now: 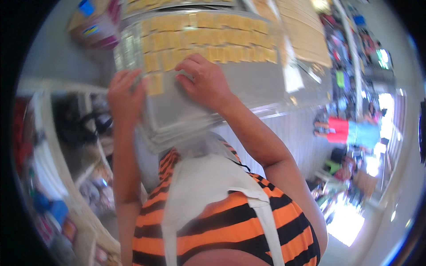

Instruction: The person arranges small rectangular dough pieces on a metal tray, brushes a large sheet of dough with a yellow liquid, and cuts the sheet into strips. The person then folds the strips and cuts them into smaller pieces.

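Note:
Rows of flat, yellow rectangular pieces that look like dough [208, 37] lie close together on the far part of a grey metal tray [248, 82]. One separate yellow piece [155, 84] begins a nearer row at the tray's left side. My left hand [126, 97] is at the left rim beside this piece, its thumb and fingers apart and somewhat blurred. Over the tray, my right hand [205, 82] reaches toward the nearest full row. Its fingers are bent, with a gap between thumb and forefinger and nothing visible in it.
More trays are stacked beneath this one. To the right lies a tan sheet [301, 26] marked with lines, near a white strip [293, 73]. A cardboard box [95, 24] stands at the far left. Another person [350, 131] is farther off at the right, near cluttered shelves.

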`<state>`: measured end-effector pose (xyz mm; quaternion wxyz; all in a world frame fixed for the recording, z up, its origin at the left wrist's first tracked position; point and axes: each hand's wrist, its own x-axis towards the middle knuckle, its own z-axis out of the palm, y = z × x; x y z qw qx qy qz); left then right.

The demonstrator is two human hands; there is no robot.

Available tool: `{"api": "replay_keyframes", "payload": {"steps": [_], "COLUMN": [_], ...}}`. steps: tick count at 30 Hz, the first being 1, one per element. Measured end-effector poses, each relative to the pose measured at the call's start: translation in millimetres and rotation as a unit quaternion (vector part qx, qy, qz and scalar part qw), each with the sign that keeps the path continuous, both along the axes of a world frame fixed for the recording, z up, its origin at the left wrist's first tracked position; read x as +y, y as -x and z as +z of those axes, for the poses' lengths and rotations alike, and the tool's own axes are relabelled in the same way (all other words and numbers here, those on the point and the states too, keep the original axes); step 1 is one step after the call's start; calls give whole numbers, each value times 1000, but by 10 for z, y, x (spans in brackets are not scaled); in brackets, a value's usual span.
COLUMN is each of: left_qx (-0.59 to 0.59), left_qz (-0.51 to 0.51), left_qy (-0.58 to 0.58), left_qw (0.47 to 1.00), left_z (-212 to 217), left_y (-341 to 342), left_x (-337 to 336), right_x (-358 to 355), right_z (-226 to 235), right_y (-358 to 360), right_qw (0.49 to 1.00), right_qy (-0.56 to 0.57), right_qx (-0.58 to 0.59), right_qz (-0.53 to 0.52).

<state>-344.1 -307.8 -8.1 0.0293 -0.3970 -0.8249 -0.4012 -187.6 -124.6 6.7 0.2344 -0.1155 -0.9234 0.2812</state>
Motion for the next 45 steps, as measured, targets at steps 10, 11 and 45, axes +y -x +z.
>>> {"api": "replay_keyframes", "payload": {"steps": [10, 11, 45], "left_qx": [-130, -126, -2], "left_qz": [-12, -25, -53], "left_qy": [-32, -38, 185], "left_qw": [991, 991, 981], "left_z": [209, 228, 140], "left_y": [-268, -359, -2128], "left_x": [85, 185, 3168], "right_x": [1805, 1853, 2942], "right_z": [228, 230, -41], "right_y": [-1649, -1661, -1401], "right_qw": [933, 940, 983], "right_qy": [-90, -53, 134], "right_qx": [-204, -195, -104], "right_qz": [-283, -275, 74]}}
